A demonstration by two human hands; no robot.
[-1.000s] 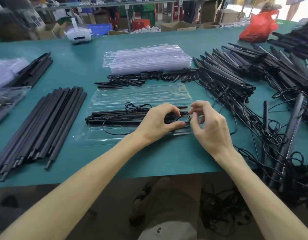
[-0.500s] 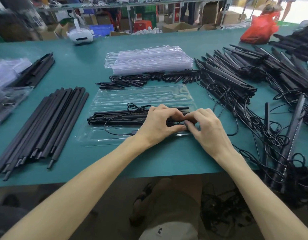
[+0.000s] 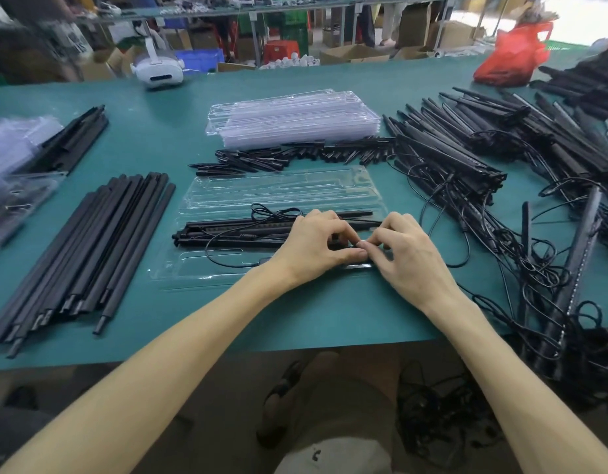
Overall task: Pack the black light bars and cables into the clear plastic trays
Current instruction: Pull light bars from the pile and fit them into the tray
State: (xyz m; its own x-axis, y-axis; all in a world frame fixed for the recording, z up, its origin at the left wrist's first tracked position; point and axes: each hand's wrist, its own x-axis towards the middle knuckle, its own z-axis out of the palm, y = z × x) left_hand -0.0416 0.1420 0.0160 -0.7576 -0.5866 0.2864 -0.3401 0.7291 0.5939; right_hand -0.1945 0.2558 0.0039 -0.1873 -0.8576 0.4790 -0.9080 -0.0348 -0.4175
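A teal table (image 3: 329, 316) stands before cluttered workshop shelving. Left of the hands lie black rods (image 3: 90, 254). Beneath the hands, a clear tray (image 3: 278, 193) holds light bars (image 3: 227, 234), their long axis running left to right. The left hand (image 3: 316, 246) and right hand (image 3: 410, 260), fingers curled and fingertips meeting, pinch the cable (image 3: 274, 213) near the tray's right end. To their right sprawls a tangled pile (image 3: 466, 159) of bars.

Bare mat (image 3: 329, 313) before tray (image 3: 193, 268); cable tangle (image 3: 521, 268) right, rods (image 3: 100, 248) left.
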